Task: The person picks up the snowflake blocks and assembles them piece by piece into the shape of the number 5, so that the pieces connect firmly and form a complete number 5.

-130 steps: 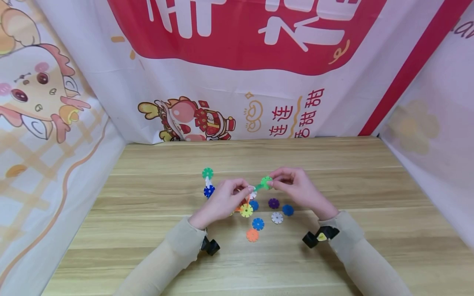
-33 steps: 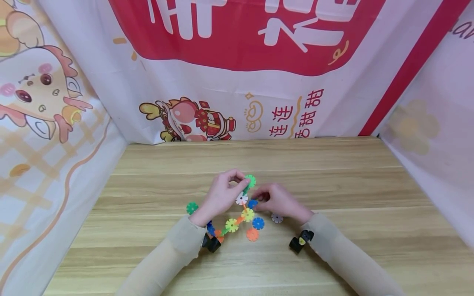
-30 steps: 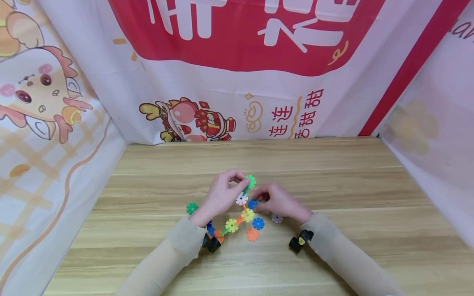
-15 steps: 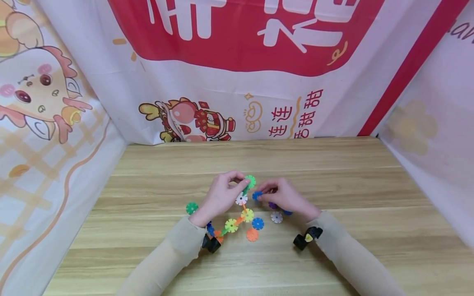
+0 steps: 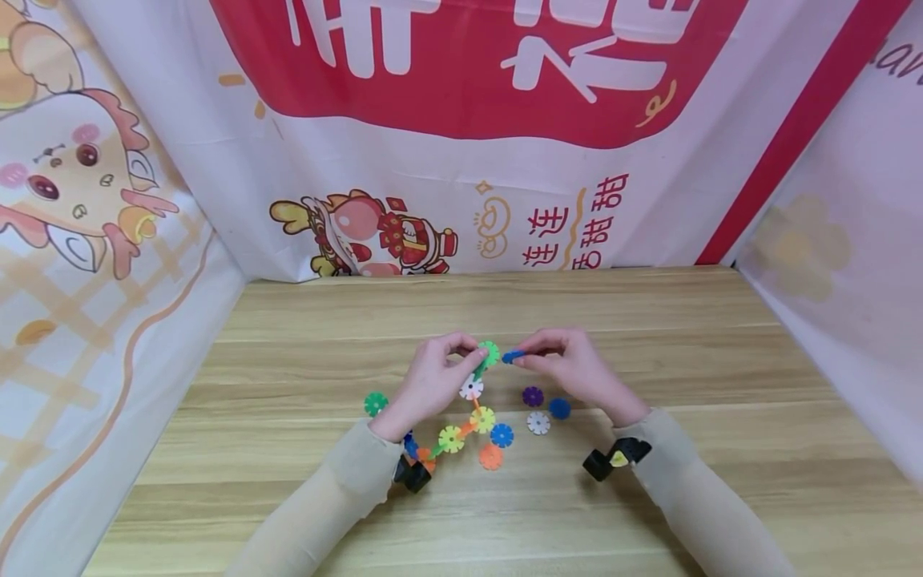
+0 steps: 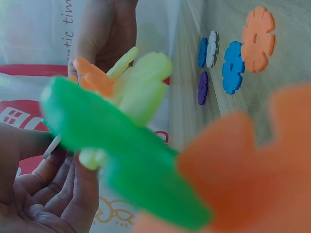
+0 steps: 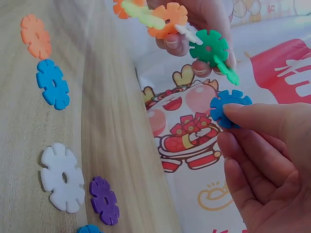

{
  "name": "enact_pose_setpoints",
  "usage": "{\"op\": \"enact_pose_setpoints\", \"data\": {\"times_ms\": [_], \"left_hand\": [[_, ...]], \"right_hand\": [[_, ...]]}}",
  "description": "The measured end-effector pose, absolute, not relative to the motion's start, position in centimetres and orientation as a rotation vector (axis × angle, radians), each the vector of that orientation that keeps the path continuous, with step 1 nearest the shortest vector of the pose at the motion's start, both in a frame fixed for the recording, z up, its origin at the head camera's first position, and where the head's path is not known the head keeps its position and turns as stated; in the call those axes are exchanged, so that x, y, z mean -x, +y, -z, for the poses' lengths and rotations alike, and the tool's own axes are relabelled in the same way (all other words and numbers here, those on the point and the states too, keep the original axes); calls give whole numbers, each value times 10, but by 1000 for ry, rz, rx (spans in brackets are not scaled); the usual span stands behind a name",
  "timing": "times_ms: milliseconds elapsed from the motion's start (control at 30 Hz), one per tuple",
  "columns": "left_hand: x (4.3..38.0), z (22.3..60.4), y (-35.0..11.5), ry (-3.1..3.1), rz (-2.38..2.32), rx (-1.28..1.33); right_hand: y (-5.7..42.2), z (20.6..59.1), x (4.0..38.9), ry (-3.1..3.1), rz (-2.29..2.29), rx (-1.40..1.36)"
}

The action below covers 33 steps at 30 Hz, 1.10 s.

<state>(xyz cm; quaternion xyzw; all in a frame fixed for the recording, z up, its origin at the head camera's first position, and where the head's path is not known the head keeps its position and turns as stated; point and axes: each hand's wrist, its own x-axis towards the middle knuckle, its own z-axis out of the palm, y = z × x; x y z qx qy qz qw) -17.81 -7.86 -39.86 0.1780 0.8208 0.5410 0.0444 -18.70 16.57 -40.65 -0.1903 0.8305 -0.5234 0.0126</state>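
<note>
My left hand pinches a chain of interlocking snowflake discs close to its far end. A light green disc tips that end, with a darker green disc beside it at my left fingers. Down from there run a white disc, then yellow and orange pieces; part of the chain passes behind my left wrist. Between thumb and fingertips of my right hand is a loose blue snowflake disc, seen nearly edge-on in the head view. A small gap separates it from the light green disc.
Loose discs lie on the wooden table: purple, blue, white, another blue and orange. A green disc shows left of my left wrist. Printed cloth hangs behind.
My right hand has lifted the blue disc from beside the chain, moving it back and right to the light green end. The left hand stays nearly still. Earlier, both hands were at that green end.
</note>
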Motion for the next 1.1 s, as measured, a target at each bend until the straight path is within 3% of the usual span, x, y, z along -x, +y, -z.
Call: {"op": "enact_pose_setpoints", "data": {"times_ms": [333, 600, 1100], "left_hand": [[178, 398, -77, 2479, -1673, -576], [178, 398, -75, 2467, -1679, -581], [175, 399, -73, 2475, -1659, -607]], "right_hand": [[162, 400, 183, 2625, 1690, 550], [149, 374, 163, 2667, 1720, 694], [152, 376, 163, 2650, 1802, 679]]}}
